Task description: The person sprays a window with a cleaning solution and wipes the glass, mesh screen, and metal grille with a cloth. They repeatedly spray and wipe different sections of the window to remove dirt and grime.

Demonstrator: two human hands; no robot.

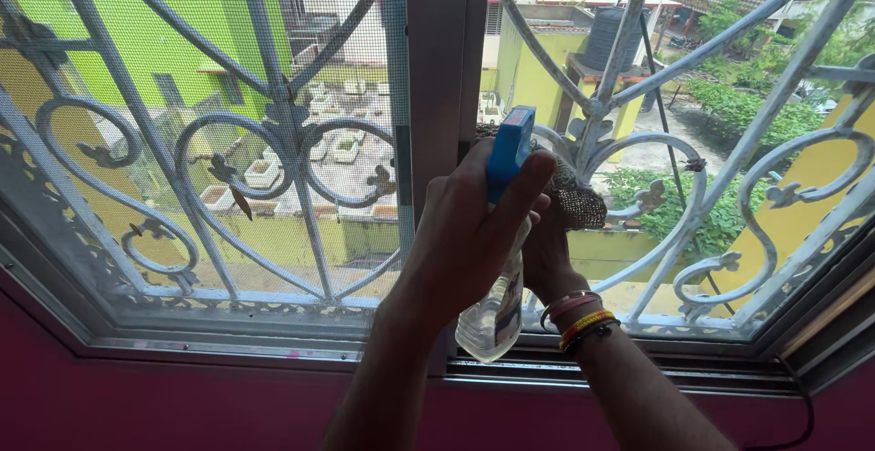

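My left hand (465, 232) grips a clear spray bottle (494, 319) with a blue trigger head (509, 146), a finger curled over the trigger, held up against the dark central window frame (445, 68). Behind it, my right hand (547, 251), with red, yellow and dark bangles on its wrist, clutches a dark mesh cloth (576, 198) pressed near the frame and the white scrolled iron grille (638, 196). Part of the right hand's fingers are hidden by the bottle and my left hand.
A fine insect screen (228, 159) covers the left pane behind the grille. The window sill rail (273, 346) runs below, over a magenta wall (182, 405). A black cable (802, 415) hangs at the lower right. Green and yellow buildings lie outside.
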